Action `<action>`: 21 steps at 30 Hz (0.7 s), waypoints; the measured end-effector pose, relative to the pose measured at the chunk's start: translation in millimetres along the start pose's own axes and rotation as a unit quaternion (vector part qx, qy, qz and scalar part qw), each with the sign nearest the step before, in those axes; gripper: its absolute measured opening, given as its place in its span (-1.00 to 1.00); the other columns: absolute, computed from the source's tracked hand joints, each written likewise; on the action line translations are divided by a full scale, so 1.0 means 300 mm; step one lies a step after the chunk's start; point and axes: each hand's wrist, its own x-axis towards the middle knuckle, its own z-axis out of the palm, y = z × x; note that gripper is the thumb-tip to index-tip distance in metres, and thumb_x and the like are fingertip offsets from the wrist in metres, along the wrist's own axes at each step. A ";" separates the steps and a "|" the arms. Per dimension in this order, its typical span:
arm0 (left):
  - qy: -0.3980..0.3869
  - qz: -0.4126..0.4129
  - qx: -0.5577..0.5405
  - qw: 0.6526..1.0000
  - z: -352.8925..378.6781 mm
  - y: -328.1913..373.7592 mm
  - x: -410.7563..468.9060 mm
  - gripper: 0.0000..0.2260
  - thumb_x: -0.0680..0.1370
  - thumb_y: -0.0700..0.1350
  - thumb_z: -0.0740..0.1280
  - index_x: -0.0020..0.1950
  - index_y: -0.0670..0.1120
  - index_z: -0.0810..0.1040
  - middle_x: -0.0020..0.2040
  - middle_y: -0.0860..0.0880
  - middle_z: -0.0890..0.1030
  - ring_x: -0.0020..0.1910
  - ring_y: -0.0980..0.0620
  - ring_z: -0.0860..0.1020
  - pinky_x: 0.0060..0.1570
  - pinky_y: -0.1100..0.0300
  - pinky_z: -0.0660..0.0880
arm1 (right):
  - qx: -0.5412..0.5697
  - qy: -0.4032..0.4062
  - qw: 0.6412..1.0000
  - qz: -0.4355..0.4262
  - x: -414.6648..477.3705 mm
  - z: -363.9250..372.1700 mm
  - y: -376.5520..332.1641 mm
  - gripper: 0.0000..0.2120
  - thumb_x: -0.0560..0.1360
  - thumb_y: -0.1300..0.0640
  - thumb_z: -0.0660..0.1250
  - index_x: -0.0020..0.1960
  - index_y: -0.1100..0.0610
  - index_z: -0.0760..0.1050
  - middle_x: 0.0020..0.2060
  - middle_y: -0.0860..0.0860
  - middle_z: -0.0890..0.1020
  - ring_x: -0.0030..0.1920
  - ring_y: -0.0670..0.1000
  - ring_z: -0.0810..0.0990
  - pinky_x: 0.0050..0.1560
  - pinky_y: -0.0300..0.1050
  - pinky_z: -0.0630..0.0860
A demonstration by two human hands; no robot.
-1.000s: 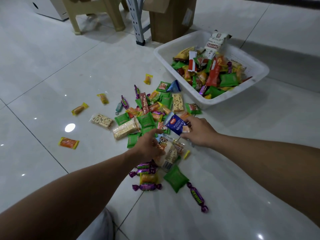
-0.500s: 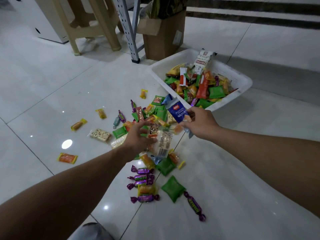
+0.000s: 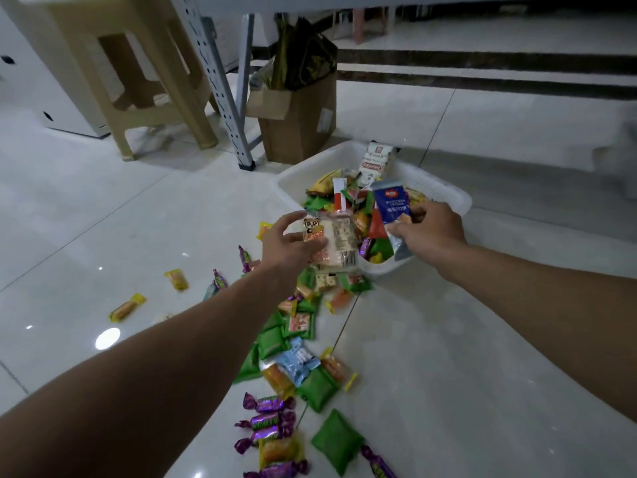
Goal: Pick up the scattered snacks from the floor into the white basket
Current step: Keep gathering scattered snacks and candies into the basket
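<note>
Your left hand (image 3: pixel 287 244), at the centre of the frame, grips a clear packet (image 3: pixel 339 236) with a panda print and pale biscuits inside, raised at the near-left corner of the white basket (image 3: pixel 460 198). Your right hand (image 3: pixel 432 232) pinches a blue cracker packet (image 3: pixel 393 208) with white lettering above the basket's heap of wrappers. Green, orange and purple snacks (image 3: pixel 300 326) lie scattered on the floor (image 3: pixel 448 374), lower middle.

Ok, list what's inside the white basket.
The white basket holds heaped snacks: green packets, a tall white pack at the back. Its floor is buried; the clear pack in the left hand and blue pack in the right hand cover more.
</note>
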 end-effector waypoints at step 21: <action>-0.004 -0.015 -0.013 1.000 0.260 -0.035 0.393 -0.46 0.38 -0.36 0.48 0.31 -0.04 0.47 0.09 -0.15 0.62 0.01 -0.10 0.64 0.01 -0.12 0.60 | -0.033 0.080 0.995 0.042 0.390 0.087 0.052 -0.77 0.48 0.04 0.40 0.03 0.18 0.59 -0.02 0.08 0.64 -0.02 0.07 0.58 -0.11 -0.17 0.39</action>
